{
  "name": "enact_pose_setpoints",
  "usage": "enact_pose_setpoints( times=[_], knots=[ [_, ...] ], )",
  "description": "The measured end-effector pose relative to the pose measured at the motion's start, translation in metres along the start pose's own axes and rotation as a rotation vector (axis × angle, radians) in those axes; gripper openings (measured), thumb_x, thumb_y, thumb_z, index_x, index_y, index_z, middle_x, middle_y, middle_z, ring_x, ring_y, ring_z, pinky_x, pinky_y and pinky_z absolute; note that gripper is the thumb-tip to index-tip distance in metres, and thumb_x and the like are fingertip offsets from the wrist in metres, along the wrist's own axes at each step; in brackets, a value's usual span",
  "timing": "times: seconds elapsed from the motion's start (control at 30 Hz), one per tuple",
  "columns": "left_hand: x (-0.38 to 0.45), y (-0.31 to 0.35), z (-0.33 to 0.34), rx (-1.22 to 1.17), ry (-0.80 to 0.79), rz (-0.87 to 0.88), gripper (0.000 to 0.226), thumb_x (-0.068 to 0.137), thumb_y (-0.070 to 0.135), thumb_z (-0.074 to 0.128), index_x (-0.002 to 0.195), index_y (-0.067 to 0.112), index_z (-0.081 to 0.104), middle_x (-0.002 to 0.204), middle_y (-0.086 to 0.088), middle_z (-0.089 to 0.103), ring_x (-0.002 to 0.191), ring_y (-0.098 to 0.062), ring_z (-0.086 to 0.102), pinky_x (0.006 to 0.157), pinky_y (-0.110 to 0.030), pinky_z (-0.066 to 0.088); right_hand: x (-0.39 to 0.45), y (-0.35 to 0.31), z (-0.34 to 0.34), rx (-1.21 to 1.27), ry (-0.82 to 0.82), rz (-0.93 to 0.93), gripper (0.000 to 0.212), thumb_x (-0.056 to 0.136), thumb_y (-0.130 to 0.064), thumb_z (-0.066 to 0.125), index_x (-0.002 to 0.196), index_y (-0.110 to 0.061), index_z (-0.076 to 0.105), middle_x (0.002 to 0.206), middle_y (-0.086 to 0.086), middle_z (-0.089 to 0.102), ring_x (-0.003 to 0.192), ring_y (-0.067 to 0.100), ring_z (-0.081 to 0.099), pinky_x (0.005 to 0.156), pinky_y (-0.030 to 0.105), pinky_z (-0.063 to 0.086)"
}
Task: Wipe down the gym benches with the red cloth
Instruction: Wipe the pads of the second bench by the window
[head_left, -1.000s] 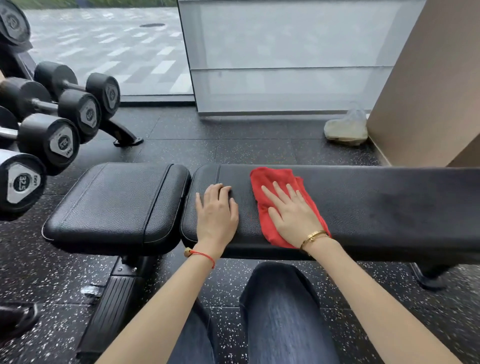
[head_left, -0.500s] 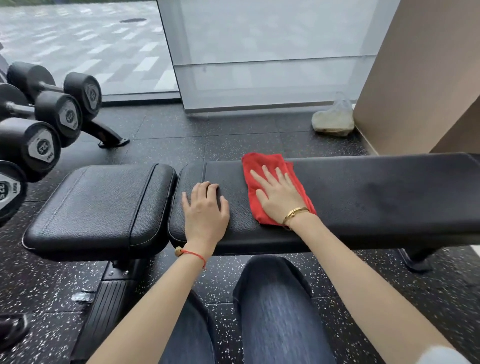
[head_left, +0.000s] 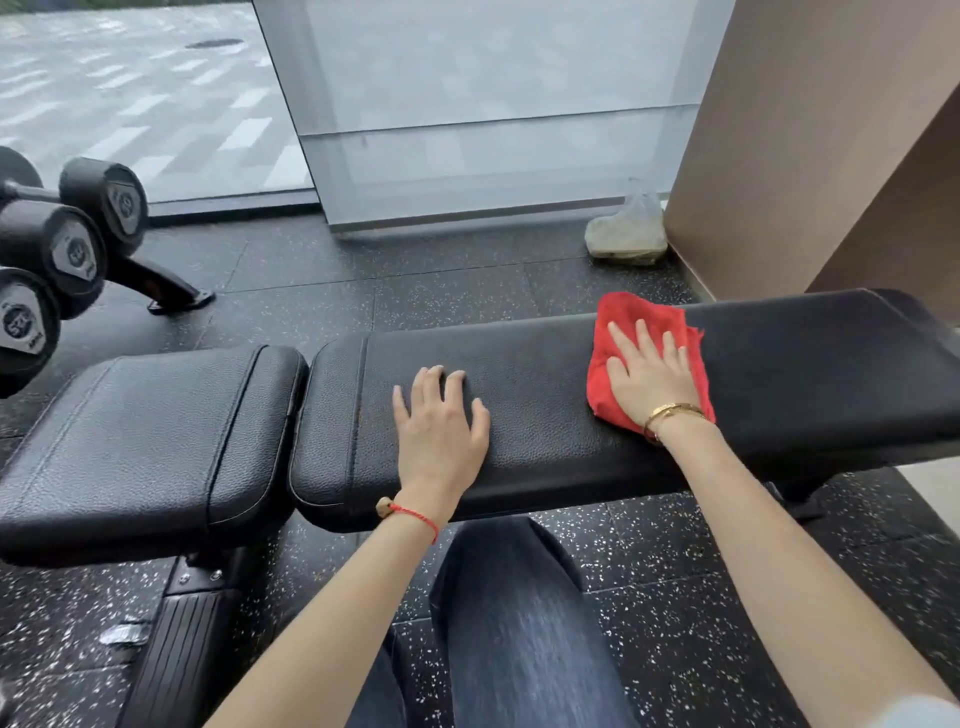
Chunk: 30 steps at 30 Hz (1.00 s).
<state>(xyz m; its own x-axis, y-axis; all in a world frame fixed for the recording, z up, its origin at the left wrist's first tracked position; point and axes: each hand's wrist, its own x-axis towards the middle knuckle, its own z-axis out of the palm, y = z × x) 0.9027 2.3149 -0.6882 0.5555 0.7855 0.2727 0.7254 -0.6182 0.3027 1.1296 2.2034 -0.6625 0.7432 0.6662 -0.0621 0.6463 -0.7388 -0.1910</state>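
A black padded gym bench lies across the view, with a long back pad on the right and a shorter seat pad on the left. The red cloth lies spread on the right part of the long pad. My right hand presses flat on the cloth with straight, spread fingers. My left hand rests flat on the bare pad to the left of the cloth, fingers slightly bent at the tips, holding nothing.
Black dumbbells sit on a rack at the left edge. A plastic bag lies on the speckled rubber floor by a tan wall. A frosted glass panel stands behind the bench. My jeans-clad knee is below it.
My right hand has slid the red cloth to the right along the long pad, away from my left hand. The left hand stays on the pad; the view shifted right.
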Motion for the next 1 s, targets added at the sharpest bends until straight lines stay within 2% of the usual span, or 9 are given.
enact_pose_setpoints(
  times=[0.07,0.2,0.33,0.47,0.67,0.77,0.87,0.93,1.0],
  knots=[
    [0.0,0.0,0.0,-0.008,0.025,-0.001,0.042,0.095,0.036,0.044,0.132,0.018,0.052,0.141,-0.005,0.047,0.139,-0.023,0.036,0.119,-0.051,0.02,0.012,-0.017,0.0,-0.002,-0.013,-0.019,0.055,0.101,-0.038,0.026,0.154,-0.037,0.011,0.164,0.002,0.002,0.149,0.035,0.003,0.121,0.044,-0.003],
    [0.0,0.002,-0.002,-0.008,0.023,-0.007,0.041,0.094,0.034,0.046,0.131,0.019,0.053,0.14,-0.004,0.048,0.138,-0.022,0.037,0.119,-0.049,0.019,0.0,-0.054,0.006,-0.012,-0.05,-0.234,0.055,0.101,-0.038,0.026,0.154,-0.038,0.01,0.164,0.001,0.002,0.15,0.033,0.001,0.121,0.044,-0.004],
    [-0.001,0.0,-0.002,-0.026,0.028,0.0,0.042,0.093,0.03,0.048,0.133,0.019,0.054,0.142,-0.004,0.049,0.139,-0.022,0.037,0.12,-0.049,0.019,-0.042,-0.05,0.015,0.005,-0.012,-0.387,0.055,0.101,-0.038,0.031,0.153,-0.041,0.012,0.163,-0.003,0.007,0.15,0.03,0.003,0.122,0.041,-0.002],
    [-0.003,-0.003,-0.002,-0.037,0.013,0.019,0.045,0.095,0.031,0.044,0.138,0.018,0.051,0.146,-0.003,0.046,0.142,-0.02,0.034,0.121,-0.048,0.018,-0.062,-0.003,0.012,0.018,0.045,-0.317,0.054,0.101,-0.036,0.033,0.152,-0.042,0.016,0.162,-0.005,0.011,0.15,0.027,0.008,0.122,0.039,0.0],
    [-0.005,0.0,-0.002,-0.028,0.005,0.007,0.046,0.096,0.029,0.046,0.14,0.015,0.05,0.149,-0.006,0.045,0.144,-0.023,0.032,0.122,-0.048,0.017,-0.031,0.075,-0.009,-0.001,0.029,0.016,0.054,0.101,-0.037,0.028,0.153,-0.042,0.011,0.164,-0.002,0.005,0.15,0.031,0.007,0.122,0.042,0.0],
    [-0.004,0.003,-0.002,-0.01,0.01,-0.006,0.043,0.094,0.027,0.049,0.134,0.013,0.054,0.144,-0.008,0.049,0.141,-0.026,0.036,0.121,-0.05,0.019,-0.002,0.079,-0.018,0.006,0.005,0.111,0.055,0.101,-0.037,0.026,0.154,-0.039,0.011,0.164,0.0,0.003,0.149,0.035,0.005,0.121,0.044,-0.001],
    [0.0,0.013,-0.001,-0.008,0.019,-0.066,0.037,0.089,0.02,0.053,0.124,0.01,0.058,0.136,-0.012,0.053,0.135,-0.031,0.04,0.118,-0.055,0.022,0.01,0.059,-0.019,0.018,-0.018,0.05,0.055,0.101,-0.037,0.025,0.154,-0.038,0.009,0.164,0.0,0.001,0.149,0.034,0.001,0.121,0.044,-0.004],
    [0.005,0.027,0.0,-0.035,0.012,-0.112,0.034,0.087,0.018,0.054,0.12,0.009,0.058,0.13,-0.015,0.053,0.131,-0.033,0.042,0.117,-0.058,0.022,0.006,0.049,-0.016,0.018,-0.032,-0.065,0.055,0.101,-0.036,0.024,0.154,-0.039,0.009,0.164,0.0,0.002,0.15,0.032,0.0,0.122,0.044,-0.005],
    [0.009,0.044,0.003,-0.052,-0.01,-0.081,0.034,0.086,0.018,0.053,0.119,0.011,0.057,0.125,-0.013,0.052,0.126,-0.032,0.043,0.117,-0.058,0.021,-0.009,0.045,-0.011,0.016,-0.029,-0.178,0.054,0.101,-0.036,0.026,0.153,-0.041,0.011,0.163,-0.002,0.004,0.15,0.031,0.001,0.122,0.042,-0.004]
  ],
)
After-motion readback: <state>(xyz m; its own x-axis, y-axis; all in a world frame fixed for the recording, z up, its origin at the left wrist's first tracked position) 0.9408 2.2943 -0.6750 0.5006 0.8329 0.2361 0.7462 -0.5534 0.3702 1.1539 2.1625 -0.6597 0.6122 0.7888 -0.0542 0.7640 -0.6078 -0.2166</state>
